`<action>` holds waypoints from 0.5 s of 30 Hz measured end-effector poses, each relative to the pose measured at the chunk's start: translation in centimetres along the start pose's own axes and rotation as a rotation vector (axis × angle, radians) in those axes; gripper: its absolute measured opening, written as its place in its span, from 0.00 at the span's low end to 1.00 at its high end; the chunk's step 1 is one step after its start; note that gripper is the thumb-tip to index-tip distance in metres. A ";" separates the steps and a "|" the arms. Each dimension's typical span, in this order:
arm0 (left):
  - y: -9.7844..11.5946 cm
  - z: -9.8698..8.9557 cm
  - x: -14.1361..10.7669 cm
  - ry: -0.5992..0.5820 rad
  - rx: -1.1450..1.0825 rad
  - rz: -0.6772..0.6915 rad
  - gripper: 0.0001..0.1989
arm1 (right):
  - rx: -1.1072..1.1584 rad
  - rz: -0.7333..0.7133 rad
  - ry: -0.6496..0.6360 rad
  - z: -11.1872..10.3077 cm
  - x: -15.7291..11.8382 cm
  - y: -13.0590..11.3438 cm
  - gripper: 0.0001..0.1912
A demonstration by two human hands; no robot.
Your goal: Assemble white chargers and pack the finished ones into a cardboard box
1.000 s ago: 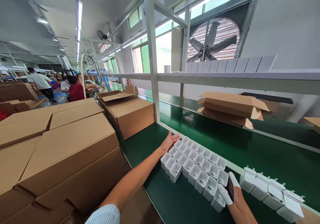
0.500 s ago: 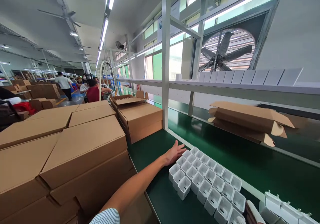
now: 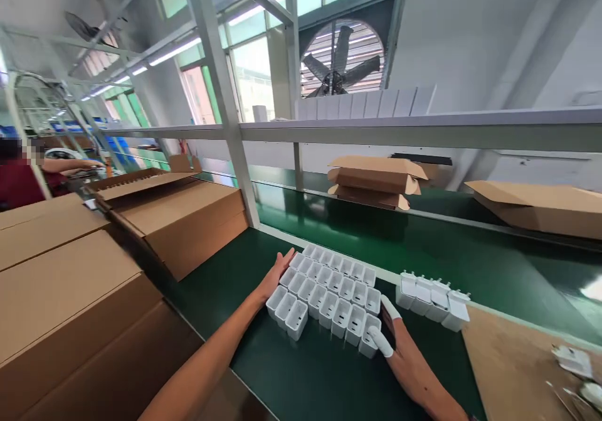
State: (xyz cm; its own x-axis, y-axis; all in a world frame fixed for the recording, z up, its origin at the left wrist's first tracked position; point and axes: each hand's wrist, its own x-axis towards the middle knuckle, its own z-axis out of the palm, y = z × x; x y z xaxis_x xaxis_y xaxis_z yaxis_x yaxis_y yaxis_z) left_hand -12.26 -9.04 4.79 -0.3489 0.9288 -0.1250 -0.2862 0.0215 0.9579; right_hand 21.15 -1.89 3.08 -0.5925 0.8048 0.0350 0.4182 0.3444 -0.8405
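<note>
On the green work surface, several small white open-topped plastic boxes [image 3: 329, 298] stand upright in close rows. Three of them form a short row at the near left. My left hand [image 3: 277, 277] lies along the block's left end, fingers stretched out towards the far corner. At the right end is my right hand [image 3: 399, 336], with white covers on the thumb and a finger. Its thumb touches the nearest corner box, and the covered finger reaches beside the far rows; thumb and finger are spread. The remaining right fingers are partly hidden.
Several white parts with small prongs [image 3: 433, 298] stand in a row at the right, near a brown board [image 3: 512, 358] with small items. Large cartons [image 3: 70, 295] fill the left. A metal post [image 3: 219, 95] and shelf stand behind; folded cardboard [image 3: 376, 179] lies beyond.
The view has turned right. My right hand now shows fully at the right end of the block of boxes. My left hand stays by the left end, fingers still extended.
</note>
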 end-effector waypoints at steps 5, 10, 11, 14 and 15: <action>-0.3 -0.3 -0.2 0.075 -0.040 -0.004 0.53 | 0.173 -0.126 -0.036 -0.8 -0.2 -1.7 0.46; 0.1 -0.2 -0.3 0.137 -0.008 -0.066 0.56 | 0.158 -0.202 -0.038 -1.0 -0.2 -1.4 0.47; 0.3 0.0 -0.6 0.154 0.002 -0.071 0.55 | 0.154 -0.208 -0.045 -1.1 -0.2 -1.5 0.48; 1.1 0.8 -1.3 0.189 0.028 -0.088 0.52 | 0.146 -0.204 -0.054 -1.2 -0.3 -1.9 0.47; 1.3 0.9 -1.5 0.182 0.035 -0.098 0.53 | 0.146 -0.202 -0.052 -1.3 -0.3 -2.0 0.47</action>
State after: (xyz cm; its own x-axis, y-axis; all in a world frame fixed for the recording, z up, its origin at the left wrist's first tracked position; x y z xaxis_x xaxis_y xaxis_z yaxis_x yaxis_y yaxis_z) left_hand -11.30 -10.08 6.50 -0.4774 0.8393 -0.2601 -0.2967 0.1247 0.9468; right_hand 21.38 -2.24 5.43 -0.6901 0.6996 0.1853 0.1860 0.4188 -0.8888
